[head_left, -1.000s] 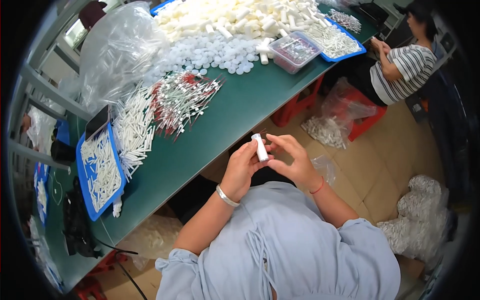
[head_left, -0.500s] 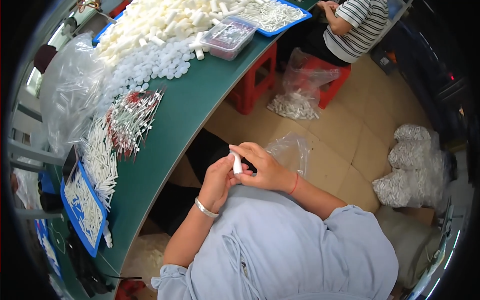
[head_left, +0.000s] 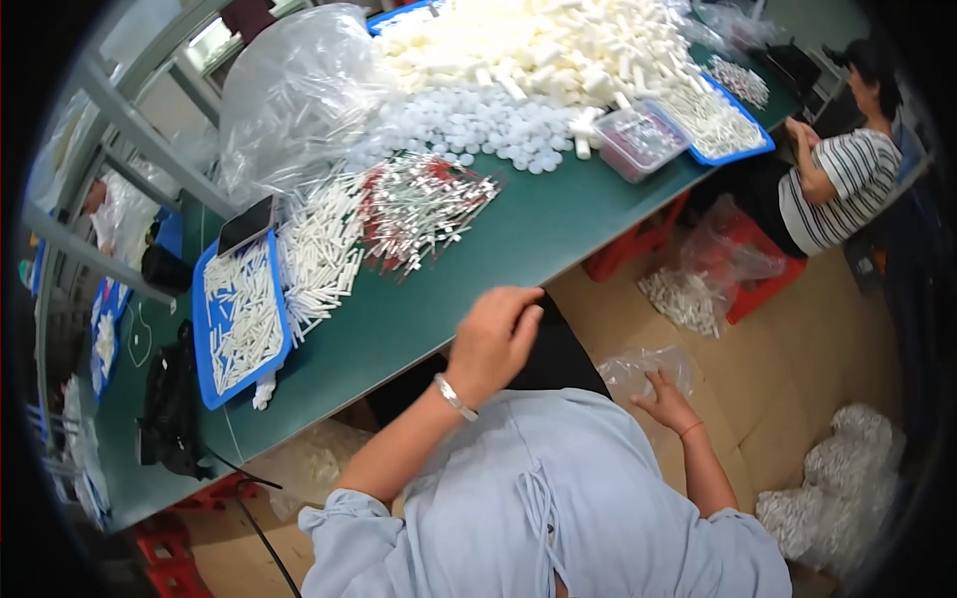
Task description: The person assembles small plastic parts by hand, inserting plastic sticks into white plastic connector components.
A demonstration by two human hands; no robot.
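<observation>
My left hand point(head_left: 495, 337), with a silver bangle on its wrist, is above my lap near the table edge. Its fingers bend loosely rightward with the thumb apart, and no object shows in it. To the right and lower down, my right hand point(head_left: 666, 403), wearing a thin red cord, reaches out with fingers spread. It is over a clear plastic bag point(head_left: 638, 371) beside my lap; whether it touches the bag is unclear. The white cylinder is out of sight. On the green table point(head_left: 439, 314), the pile of thin red-and-white wired parts point(head_left: 424, 209) lies closest to my left hand.
White sticks point(head_left: 324, 249) and a blue tray point(head_left: 284, 344) lie at left. Translucent caps point(head_left: 478, 125), cream cylinders point(head_left: 558, 45) and a plastic box point(head_left: 643, 140) sit farther back. A person in a striped shirt point(head_left: 847, 179) sits at right, beside a bag of white pieces point(head_left: 683, 299).
My hands have parted; the right moved right and down to the clear bag, and the white cylinder they held is gone from sight. The view has shifted, showing more of the table.
</observation>
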